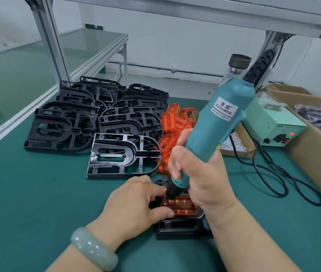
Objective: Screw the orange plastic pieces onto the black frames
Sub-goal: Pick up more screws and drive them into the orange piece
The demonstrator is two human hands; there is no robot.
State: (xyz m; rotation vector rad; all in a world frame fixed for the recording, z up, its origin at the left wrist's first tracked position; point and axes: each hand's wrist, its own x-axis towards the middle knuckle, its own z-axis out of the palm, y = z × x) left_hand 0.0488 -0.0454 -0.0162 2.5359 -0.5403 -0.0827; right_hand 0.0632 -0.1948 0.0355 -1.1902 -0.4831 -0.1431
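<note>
The orange piece [177, 206] I am fastening sits in its black frame [181, 228], which lies flat on the green mat [38, 193]. My right hand [200, 179] is wrapped round the teal electric screwdriver [214, 124], and its tip stands on the piece at the frame's far left corner. My left hand [136, 203], fingers curled, pinches the piece against the frame from the frame's left side to steady it. The bit and my fingers hide the screw, so I cannot tell how far in it is, nor whether the other corners are done. I judge this to be one fastening under way.

Just beyond the frame and to its left lies a single bare frame [120, 154], and farther beyond that are stacks of bare frames [100, 114]. Beyond the frame and slightly right is a heap of loose orange pieces [173, 122]. Farther right of the frame are a tray of screws [234, 144] and the power box [273, 124], its red lamp lit. I see no finished assembly, so most of the job looks to be left
</note>
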